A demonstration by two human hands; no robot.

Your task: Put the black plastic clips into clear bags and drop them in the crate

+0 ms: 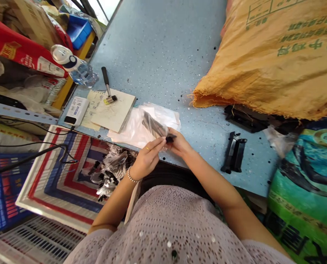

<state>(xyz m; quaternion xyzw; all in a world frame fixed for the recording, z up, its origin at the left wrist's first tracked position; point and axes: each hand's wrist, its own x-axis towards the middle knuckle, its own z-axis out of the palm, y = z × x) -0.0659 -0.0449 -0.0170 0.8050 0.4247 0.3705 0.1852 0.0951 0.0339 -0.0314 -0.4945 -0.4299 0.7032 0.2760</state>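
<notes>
Far left: blue crate (pixel 10 194), red bag (pixel 22 51) on the shelf above. White crate (pixel 39 240) at the bottom, striped basket (pixel 55 174) next to it, silver packets (pixel 112 170) piled in its right part. Black cable (pixel 25 161) crosses in front.

Table (pixel 166 55), left end: white device (pixel 77 108) with a dark end, at the edge; bottle (pixel 83 75) with a white cap, behind it. Notes (pixel 93 110) with handwriting, partly under a pad (pixel 117 113). Hammer (pixel 105 77), head on the papers, black handle pointing away. Clear bags (pixel 124 134) lie flat, touching the pad.

Left hand (pixel 148 157), ring and beaded bracelet, pinches the near end of a dark part (pixel 152 124) that sits in a clear bag, above the pile at the table's front edge; black tip pokes out at the fingers. Right hand (pixel 180 145) grips that same end from the other side, some fingers hidden.

Right: two black pieces (pixel 233 152) side by side on the table, near the edge. Orange sack (pixel 265 62) behind, more black pieces (pixel 247 119) at its lower edge. Green sack (pixel 303 198) far right.
</notes>
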